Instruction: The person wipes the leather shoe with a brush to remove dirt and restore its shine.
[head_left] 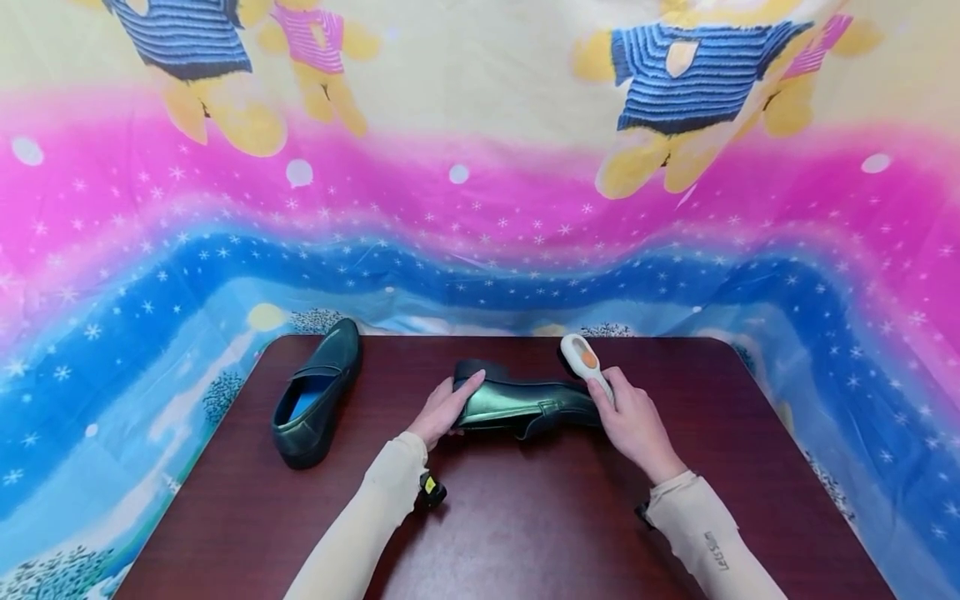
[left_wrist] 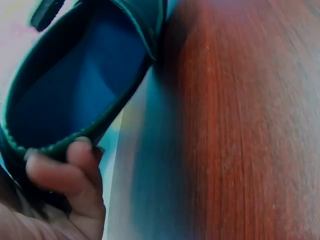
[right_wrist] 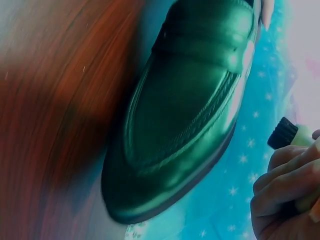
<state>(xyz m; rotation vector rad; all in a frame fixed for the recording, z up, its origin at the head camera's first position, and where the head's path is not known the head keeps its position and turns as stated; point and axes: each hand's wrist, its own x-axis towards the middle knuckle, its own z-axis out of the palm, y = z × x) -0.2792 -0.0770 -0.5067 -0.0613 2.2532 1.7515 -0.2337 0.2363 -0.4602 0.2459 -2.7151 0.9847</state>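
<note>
My left hand [head_left: 437, 410] grips a dark green leather loafer [head_left: 498, 402] by its heel. The loafer lies tipped on its side, heel block away from me, toe pointing right. In the left wrist view, curled fingers [left_wrist: 60, 172] hold the back rim, and the blue insole [left_wrist: 75, 90] shows inside. My right hand [head_left: 636, 427] holds a shoe brush [head_left: 580, 356] by its pale handle, which has an orange patch. Its dark bristles [right_wrist: 283, 133] face left, beside the shoe and apart from it in the right wrist view. There, the loafer's shiny toe [right_wrist: 170, 145] fills the middle.
The matching loafer [head_left: 324, 383] stands upright at the left of the dark red-brown wooden table [head_left: 495, 525], toe toward the back. A printed cloth [head_left: 480, 217] with bears and snowflakes hangs behind and around the table. A wrist camera [head_left: 431, 490] sits at the left cuff.
</note>
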